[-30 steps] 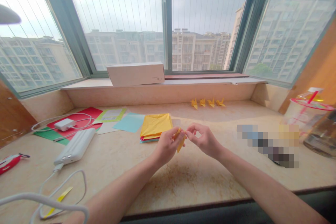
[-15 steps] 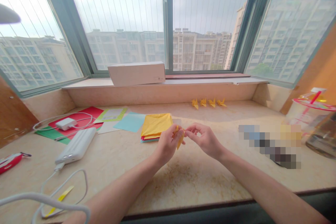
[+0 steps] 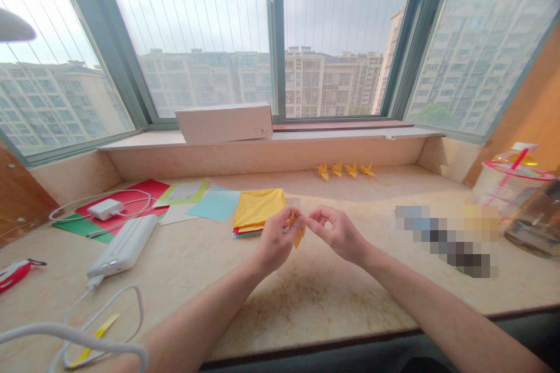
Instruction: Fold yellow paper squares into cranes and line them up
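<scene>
Both my hands meet above the middle of the stone desk (image 3: pixel 306 297). My left hand (image 3: pixel 275 240) and my right hand (image 3: pixel 336 233) pinch a small folded piece of yellow paper (image 3: pixel 299 235) between their fingertips, held just above the surface. Most of the piece is hidden by my fingers. Right behind my left hand lies a stack of coloured paper sheets (image 3: pixel 258 210) with a yellow sheet on top. Several small yellow paper cranes (image 3: pixel 345 170) stand in a row near the back wall.
A white power bank (image 3: pixel 123 249) with a looping cable (image 3: pixel 102 326) lies at the left, beside a charger (image 3: pixel 104 208) on red and green sheets. A white box (image 3: pixel 225 122) rests on the sill. A plastic cup with a straw (image 3: pixel 510 183) and a glass jar (image 3: pixel 536 221) stand at the right.
My hands stay at the same spot with small finger movements on the yellow piece. The view has shifted slightly.
</scene>
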The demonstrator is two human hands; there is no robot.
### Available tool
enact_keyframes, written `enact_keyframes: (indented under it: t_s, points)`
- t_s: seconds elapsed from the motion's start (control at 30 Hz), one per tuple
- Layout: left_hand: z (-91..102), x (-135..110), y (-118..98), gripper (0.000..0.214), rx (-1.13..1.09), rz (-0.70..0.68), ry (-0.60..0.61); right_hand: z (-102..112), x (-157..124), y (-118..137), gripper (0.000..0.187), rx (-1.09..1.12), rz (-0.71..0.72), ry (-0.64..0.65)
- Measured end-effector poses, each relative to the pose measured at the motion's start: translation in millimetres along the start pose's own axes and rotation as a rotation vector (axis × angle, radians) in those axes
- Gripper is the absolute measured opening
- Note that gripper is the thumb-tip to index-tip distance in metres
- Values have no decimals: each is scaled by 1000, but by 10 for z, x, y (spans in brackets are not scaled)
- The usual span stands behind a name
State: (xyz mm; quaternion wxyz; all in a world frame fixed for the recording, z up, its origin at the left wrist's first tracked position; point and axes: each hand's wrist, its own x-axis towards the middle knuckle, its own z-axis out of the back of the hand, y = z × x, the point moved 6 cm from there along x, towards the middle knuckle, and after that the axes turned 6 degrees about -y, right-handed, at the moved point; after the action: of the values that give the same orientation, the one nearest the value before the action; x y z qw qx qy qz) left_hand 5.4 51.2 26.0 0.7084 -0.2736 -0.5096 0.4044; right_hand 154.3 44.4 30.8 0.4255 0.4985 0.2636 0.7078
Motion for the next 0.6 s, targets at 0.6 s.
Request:
enact_keyframes:
  t_s: [0.6]
  points:
    - [-86,29,57,30,-330,219,40,12,75,-128,29,170,-65,-45]
